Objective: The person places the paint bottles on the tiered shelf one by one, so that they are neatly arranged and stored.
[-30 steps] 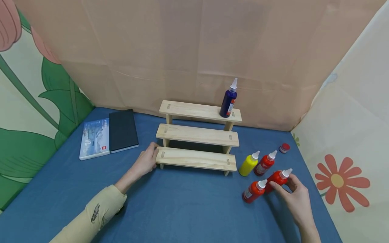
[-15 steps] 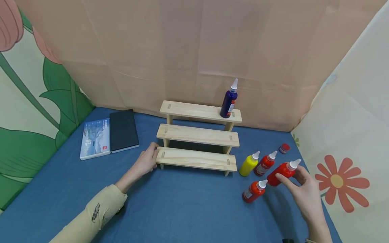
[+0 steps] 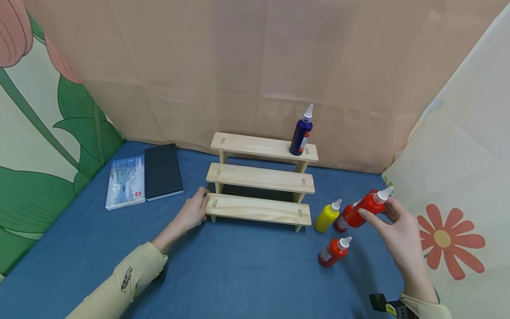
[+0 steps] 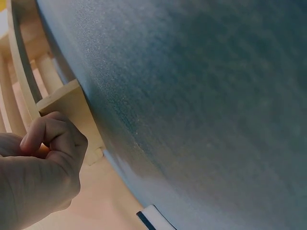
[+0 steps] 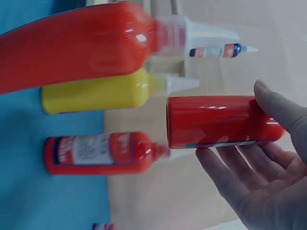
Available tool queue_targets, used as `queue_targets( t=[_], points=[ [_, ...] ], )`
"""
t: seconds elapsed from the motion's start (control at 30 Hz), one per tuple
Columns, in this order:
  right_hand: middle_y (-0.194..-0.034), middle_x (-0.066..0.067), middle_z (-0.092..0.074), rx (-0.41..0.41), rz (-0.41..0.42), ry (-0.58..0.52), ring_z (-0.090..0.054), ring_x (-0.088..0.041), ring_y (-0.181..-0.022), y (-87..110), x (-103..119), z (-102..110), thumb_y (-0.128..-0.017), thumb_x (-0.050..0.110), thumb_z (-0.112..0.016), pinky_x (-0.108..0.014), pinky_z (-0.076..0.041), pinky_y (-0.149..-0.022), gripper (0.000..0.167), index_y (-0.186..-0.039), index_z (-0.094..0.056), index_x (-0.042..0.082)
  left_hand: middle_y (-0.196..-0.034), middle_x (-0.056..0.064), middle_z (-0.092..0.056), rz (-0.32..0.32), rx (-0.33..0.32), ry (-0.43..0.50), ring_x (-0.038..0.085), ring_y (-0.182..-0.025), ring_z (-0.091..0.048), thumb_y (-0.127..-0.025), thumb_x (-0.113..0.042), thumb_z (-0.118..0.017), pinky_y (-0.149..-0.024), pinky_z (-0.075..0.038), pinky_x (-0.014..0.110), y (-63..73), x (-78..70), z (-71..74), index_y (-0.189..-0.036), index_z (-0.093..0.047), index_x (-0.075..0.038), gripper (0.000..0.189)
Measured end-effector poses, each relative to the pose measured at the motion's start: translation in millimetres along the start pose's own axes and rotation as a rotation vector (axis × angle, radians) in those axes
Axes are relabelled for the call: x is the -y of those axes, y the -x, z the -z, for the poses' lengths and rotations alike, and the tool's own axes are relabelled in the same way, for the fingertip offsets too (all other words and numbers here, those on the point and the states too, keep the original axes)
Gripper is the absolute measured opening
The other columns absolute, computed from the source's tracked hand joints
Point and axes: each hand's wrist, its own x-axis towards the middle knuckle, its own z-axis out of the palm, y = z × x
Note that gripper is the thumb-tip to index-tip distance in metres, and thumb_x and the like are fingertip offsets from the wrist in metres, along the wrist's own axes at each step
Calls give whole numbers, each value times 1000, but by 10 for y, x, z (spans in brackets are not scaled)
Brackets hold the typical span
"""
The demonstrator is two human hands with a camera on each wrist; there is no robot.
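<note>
A three-step wooden stand [image 3: 259,208] sits mid-table. My left hand [image 3: 193,210] grips the left end of its lowest step, and the left wrist view shows the fingers curled against the wood. My right hand [image 3: 402,235] holds a red paint bottle [image 3: 364,210] in the air, tilted, its white nozzle pointing up and right. In the right wrist view, thumb and fingers pinch this bottle [image 5: 211,122] from both sides. Below it another red bottle [image 3: 341,223] is partly covered, beside a yellow bottle [image 3: 327,217]. Nearer stands a further red bottle [image 3: 333,252].
A dark blue bottle [image 3: 301,137] stands at the right end of the top step. Left of the stand lie a blue-and-white book [image 3: 125,181] and a black book [image 3: 162,172]. A brown sheet [image 3: 247,66] hangs behind the blue tabletop [image 3: 239,274].
The right hand has lifted the red bottle off the table, up and away from the near red bottle. It now covers the small red-lidded jar. The left hand stays on the stand.
</note>
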Motion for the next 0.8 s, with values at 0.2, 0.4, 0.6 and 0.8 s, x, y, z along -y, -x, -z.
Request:
queue_targets(
  t=[0.2, 0.4, 0.6, 0.8],
  points=[
    [-141, -20, -64, 25, 40, 1, -57, -37, -127, -124, 213, 5, -101, 32, -79, -8, -49, -76, 61, -150, -57, 4, -68, 12, -58, 3, 3, 7, 19, -51, -55, -118, -12, -35, -49, -46, 32, 5, -1, 0, -143, -44, 4, 31],
    [-138, -18, -65, 58, 89, -8, -59, -24, -119, -261, 419, -31, -100, 32, -80, -9, -48, -81, 60, -149, -57, 5, -67, 11, -57, 6, -1, 9, 17, -50, -53, -118, -12, -36, -48, -46, 32, 3, 6, -10, -143, -44, 4, 30],
    [-138, -17, -66, 80, 117, -11, -59, -23, -119, -319, 593, -63, -100, 32, -80, -14, -46, -85, 60, -148, -58, 5, -67, 11, -58, 1, -12, 1, 17, -50, -54, -118, -12, -36, -48, -45, 31, 4, -2, -13, -142, -45, 4, 30],
    [-137, -14, -67, 102, 158, -48, -60, -21, -119, -385, 814, -124, -100, 32, -80, -18, -49, -88, 58, -147, -60, 5, -66, 11, -57, -7, -11, 0, 17, -50, -54, -118, -11, -36, -47, -45, 31, 11, -7, -10, -141, -45, 4, 29]
  ],
)
